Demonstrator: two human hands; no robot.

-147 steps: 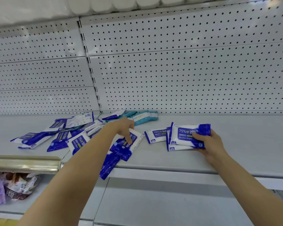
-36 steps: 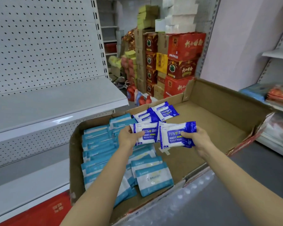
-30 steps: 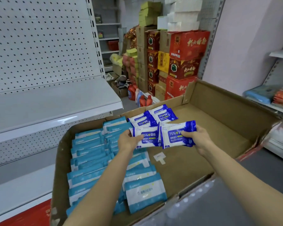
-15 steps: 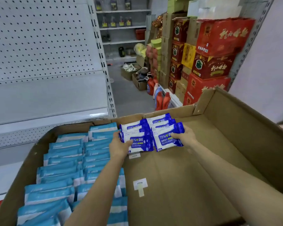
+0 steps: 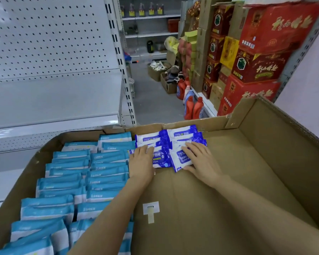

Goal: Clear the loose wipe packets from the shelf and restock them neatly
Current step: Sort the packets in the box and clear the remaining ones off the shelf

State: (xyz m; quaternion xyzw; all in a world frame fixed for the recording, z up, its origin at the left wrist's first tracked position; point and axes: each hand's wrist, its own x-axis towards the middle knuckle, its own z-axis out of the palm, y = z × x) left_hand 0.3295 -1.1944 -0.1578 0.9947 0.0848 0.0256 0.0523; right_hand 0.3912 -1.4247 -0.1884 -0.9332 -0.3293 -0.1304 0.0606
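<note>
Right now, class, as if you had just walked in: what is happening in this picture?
A person is laying dark blue alcohol wipe packets into a large cardboard box. The left hand and the right hand rest flat on two small stacks at the far wall of the box. Beside them, on the left, light blue wipe packets fill the box in overlapping rows. The white shelf alongside looks bare where it shows.

We're in a shop w/ pegboard shelving [image 5: 53,52]. Stacked red cartons [image 5: 261,52] & detergent bottles [image 5: 193,107] line the aisle.
</note>
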